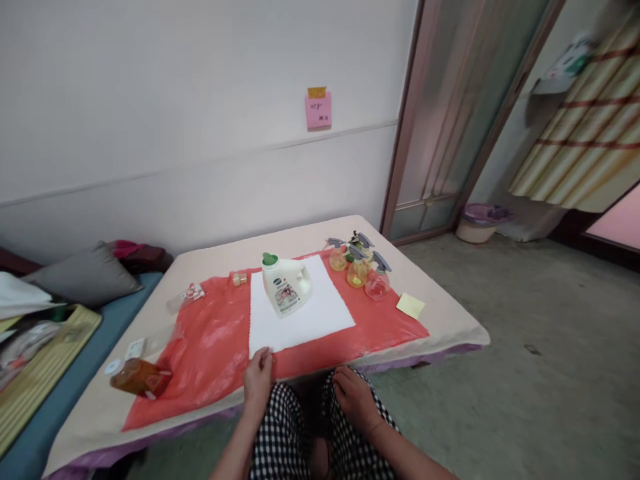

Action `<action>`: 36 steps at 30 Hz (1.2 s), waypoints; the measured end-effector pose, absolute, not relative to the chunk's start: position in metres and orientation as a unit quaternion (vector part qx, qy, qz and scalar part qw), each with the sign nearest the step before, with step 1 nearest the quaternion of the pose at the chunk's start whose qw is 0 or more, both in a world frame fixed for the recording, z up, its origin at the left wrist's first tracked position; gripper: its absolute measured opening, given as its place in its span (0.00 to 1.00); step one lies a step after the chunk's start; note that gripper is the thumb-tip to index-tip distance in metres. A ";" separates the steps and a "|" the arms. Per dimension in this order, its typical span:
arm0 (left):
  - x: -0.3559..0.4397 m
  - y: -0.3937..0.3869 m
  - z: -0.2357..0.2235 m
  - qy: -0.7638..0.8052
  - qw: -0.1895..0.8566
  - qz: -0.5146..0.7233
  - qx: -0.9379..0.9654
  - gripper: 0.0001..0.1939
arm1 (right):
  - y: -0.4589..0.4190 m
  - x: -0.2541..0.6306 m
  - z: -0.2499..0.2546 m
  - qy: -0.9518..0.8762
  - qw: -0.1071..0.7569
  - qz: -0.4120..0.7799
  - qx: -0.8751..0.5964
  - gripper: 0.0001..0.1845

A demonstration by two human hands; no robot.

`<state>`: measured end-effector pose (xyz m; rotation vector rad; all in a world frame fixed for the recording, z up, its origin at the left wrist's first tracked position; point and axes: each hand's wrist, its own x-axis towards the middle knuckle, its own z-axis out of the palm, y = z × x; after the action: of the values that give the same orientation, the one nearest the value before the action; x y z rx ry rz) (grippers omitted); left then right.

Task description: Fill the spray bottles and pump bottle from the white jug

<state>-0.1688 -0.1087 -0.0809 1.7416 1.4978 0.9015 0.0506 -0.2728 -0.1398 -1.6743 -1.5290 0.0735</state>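
Observation:
My left hand (258,381) rests at the near edge of the low table (450,313), fingers flat and touching the near corner of a white sheet (320,313). My right hand (353,393) lies on my knee in checked trousers, fingers loosely curled, holding nothing. A white jug with a green cap (285,283) stands on the white sheet, which lies on a red plastic cover (210,340). Several small spray bottles (361,267) with grey triggers stand at the far right of the red cover.
An amber bottle (140,377) lies on its side at the table's left near corner. A small vial (239,279), a wrapped packet (187,297) and a yellow sticky note (411,305) lie on the table. Cushions (87,275) sit left. A basin (480,222) stands by the door.

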 end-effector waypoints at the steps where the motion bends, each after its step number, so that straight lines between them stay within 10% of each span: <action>1: -0.178 -0.121 -0.088 0.579 0.329 0.337 0.666 0.19 | -0.273 0.051 -0.140 -0.612 0.421 0.034 -0.669 0.13; 30: -0.201 -0.132 -0.112 0.623 0.255 0.181 0.717 0.15 | -0.275 0.045 -0.137 -0.577 0.438 0.074 -0.685 0.13; 36: -0.200 -0.135 -0.110 0.636 0.250 0.177 0.708 0.22 | -0.276 0.048 -0.142 -0.519 0.483 0.119 -0.695 0.28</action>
<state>-0.2002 -0.1346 -0.1101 1.9278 1.7311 0.4816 0.0481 -0.2759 -0.1415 -1.6942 -1.2645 0.2902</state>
